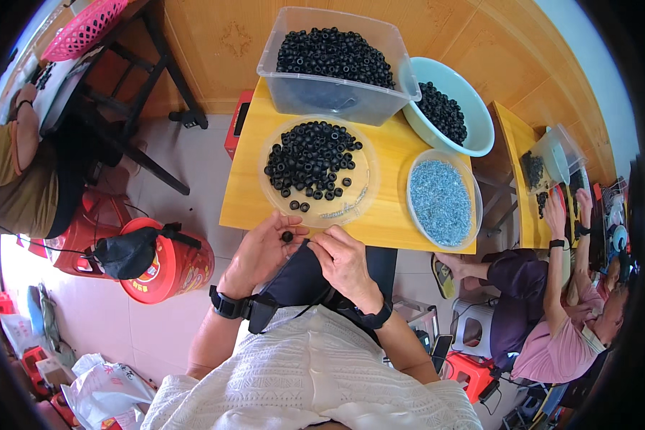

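Note:
My left hand [261, 247] is closed around a small round black piece with a hole [287, 236], held at the fingertips above my lap. Close on its right, my right hand [340, 258] is pinched; whatever lies between thumb and fingers is too small to make out. Just beyond both hands, a round clear tray [372, 179] carries many loose black pieces [312, 158]. A thin row of tiny shiny metal parts [345, 210] lies near its front edge. To the right stands a clear bowl [411, 211] full of small bluish, glinting pieces [441, 203].
The yellow table [244, 204] also bears a clear plastic bin [330, 104] and a pale blue basin [473, 147], both holding black pieces. A red bucket [193, 265] stands at left. One person [25, 172] sits at left; people in pink [559, 344] work at right.

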{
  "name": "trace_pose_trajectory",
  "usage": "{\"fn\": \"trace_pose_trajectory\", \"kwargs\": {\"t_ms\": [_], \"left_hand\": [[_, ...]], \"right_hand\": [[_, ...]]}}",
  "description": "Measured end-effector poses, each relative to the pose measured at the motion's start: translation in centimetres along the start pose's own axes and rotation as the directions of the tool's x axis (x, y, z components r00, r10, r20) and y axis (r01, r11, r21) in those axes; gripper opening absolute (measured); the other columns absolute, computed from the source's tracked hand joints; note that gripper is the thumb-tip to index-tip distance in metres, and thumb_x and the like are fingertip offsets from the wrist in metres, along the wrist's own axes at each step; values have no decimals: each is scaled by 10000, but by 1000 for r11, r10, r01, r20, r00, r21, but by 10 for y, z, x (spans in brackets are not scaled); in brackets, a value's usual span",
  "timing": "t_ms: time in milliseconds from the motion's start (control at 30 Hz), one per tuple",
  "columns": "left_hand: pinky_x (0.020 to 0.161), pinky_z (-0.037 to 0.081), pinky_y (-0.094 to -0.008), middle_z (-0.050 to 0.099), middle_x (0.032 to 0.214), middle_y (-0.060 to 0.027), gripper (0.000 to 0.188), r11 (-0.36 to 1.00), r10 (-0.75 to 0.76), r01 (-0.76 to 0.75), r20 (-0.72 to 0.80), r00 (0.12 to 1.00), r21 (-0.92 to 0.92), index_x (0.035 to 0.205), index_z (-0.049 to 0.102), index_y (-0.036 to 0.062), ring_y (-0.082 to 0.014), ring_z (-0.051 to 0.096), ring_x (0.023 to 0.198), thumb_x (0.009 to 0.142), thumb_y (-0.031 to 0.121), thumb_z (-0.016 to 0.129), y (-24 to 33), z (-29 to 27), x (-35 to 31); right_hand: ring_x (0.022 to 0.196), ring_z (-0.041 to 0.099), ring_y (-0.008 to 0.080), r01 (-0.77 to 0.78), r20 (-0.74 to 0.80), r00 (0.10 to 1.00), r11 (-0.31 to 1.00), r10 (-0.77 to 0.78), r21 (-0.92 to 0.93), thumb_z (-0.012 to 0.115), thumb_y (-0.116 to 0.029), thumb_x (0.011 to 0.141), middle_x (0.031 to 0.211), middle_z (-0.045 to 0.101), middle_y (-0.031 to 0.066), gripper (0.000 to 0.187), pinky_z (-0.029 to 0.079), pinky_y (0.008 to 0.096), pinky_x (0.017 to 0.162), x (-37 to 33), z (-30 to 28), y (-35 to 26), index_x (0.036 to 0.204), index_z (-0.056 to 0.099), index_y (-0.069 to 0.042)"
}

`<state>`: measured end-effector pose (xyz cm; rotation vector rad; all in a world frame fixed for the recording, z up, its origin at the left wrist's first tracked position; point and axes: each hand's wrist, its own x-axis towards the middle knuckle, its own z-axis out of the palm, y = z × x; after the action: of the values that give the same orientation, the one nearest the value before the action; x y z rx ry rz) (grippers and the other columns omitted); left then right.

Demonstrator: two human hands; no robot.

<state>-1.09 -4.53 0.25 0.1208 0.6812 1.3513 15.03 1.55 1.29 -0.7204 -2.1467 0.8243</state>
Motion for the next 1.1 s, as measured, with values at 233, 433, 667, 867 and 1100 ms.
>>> {"fn": "trace_pose_trajectory", "kwargs": {"t_ms": [233,433,667,867,1100], "left_hand": [[949,398,-334,525,1100,-178,313,994,106,-110,121,987,26,1120,475,-101,-234,503,1061,891,108,439,-7,-6,5],[948,420,-300,525,1112,-168,290,987,112,-118,66,992,109,1126,484,-117,-218,518,1059,884,23,408,-5,-3,3],[861,485,-260,562,1078,-151,245,971,114,-111,-3,993,211,1120,510,-70,-185,578,972,897,12,446,-4,10,-2],[752,531,-253,611,980,-130,149,946,165,-173,54,985,273,1017,559,-13,-155,624,836,882,32,515,-7,1,-1],[751,524,-242,621,932,-97,135,970,132,-131,11,991,203,994,577,-11,-156,627,802,876,29,526,-5,12,-1]], "right_hand": [[604,595,269,-116,-50,991,989,121,93,622,46,733,730,548,106,112,460,312,510,1,4,2,832,622,-5],[663,630,148,-283,33,956,884,292,373,588,88,761,779,589,88,151,502,226,572,1,2,2,892,627,25],[683,618,115,-419,100,899,772,426,477,567,80,799,825,607,71,140,513,211,628,3,-5,-4,930,605,48],[687,610,101,-468,167,873,690,458,552,577,61,808,808,610,64,115,517,210,637,4,-8,-8,921,595,44],[672,602,94,-440,151,883,672,444,596,580,66,802,802,593,50,96,515,202,619,8,-8,-9,889,606,35]]}}
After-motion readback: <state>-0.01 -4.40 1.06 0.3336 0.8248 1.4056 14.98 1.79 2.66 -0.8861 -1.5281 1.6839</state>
